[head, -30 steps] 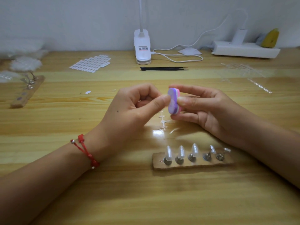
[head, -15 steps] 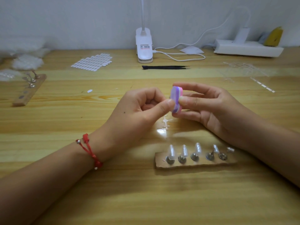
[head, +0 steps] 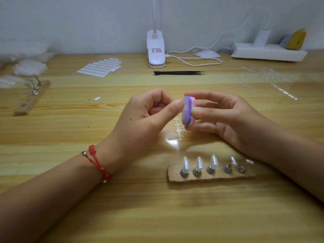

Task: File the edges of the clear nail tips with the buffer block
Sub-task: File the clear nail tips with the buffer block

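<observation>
Buffer block (head: 189,112): purple and pink layers, held upright in the air above the middle of the table (head: 157,216), between the two hands.

Right hand (head: 226,118): pinches the block, thumb on the near edge and fingers curled round the far side.

Left hand (head: 145,120): fingers curled in, thumb and forefinger brought together with the thumb tip touching the block's purple face. I cannot tell whether anything is pinched between them. A red string bracelet (head: 98,163) sits on this wrist.

Nail tips (head: 185,164): five clear ones, each on a small metal stand, in a row on a wooden strip (head: 210,178) lying just in front of the hands.

Clear plastic strip (head: 178,128): flat on the table under the block.

Black tweezers (head: 178,73): lying farther back, near the white lamp base (head: 156,50). The base has a label, but its print is too blurred to read.

White power strip (head: 268,52): back right, against the wall.

Sheet of small white ovals (head: 100,68): back left.

Second wooden strip (head: 31,99): far left, with a few metal stands.
</observation>
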`<state>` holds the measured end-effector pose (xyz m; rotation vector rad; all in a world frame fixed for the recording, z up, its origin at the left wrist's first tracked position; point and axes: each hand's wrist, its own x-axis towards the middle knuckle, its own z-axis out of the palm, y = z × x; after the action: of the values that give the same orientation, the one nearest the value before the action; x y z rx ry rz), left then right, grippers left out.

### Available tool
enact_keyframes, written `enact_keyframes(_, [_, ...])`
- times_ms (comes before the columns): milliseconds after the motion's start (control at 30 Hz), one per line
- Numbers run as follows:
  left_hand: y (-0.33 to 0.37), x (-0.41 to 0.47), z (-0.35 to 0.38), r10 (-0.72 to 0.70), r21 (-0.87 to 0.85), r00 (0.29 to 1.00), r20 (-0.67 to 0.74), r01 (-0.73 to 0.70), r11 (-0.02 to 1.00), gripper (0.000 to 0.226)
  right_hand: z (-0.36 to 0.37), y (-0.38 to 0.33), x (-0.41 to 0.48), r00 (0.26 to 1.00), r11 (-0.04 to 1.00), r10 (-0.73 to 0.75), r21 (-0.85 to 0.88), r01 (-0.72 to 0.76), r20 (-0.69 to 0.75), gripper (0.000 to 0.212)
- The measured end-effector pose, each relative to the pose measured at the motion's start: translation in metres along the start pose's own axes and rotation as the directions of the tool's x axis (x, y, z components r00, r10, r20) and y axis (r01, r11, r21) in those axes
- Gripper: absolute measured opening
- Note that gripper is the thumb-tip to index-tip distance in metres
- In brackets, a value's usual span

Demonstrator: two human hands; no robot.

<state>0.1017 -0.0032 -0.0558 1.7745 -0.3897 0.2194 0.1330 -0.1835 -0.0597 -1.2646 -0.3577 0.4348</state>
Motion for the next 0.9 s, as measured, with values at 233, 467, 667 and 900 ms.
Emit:
enact_keyframes(233, [-0.0004,-0.0015,-0.0003,0.021,0.017,1.0,0.001,-0.021,1.0,0.025,-0.0004,0.0003,0.0007,0.999,1.0,-0.003,0.015,0.003,-0.045,0.035])
enact_keyframes(467, [-0.0053,-0.0043,0.0015,0.04,0.125,0.994,0.101,-0.052,0.991,0.025,-0.0031,-0.0015,0.0028,0.993,0.988,0.005,0.151,0.013,-0.121,0.035])
enact_keyframes(667, [-0.0064,-0.0035,0.0009,0.052,0.13,0.995,0.088,-0.063,0.989,0.023,-0.0006,0.0004,0.0014,0.998,0.999,-0.001,0.044,0.004,-0.058,0.035])
enact_keyframes(900, [-0.008,-0.001,-0.0014,0.048,0.11,0.999,0.005,-0.048,0.993,0.022,0.0018,0.0036,-0.0005,1.0,0.997,-0.022,-0.076,0.022,-0.004,0.032])
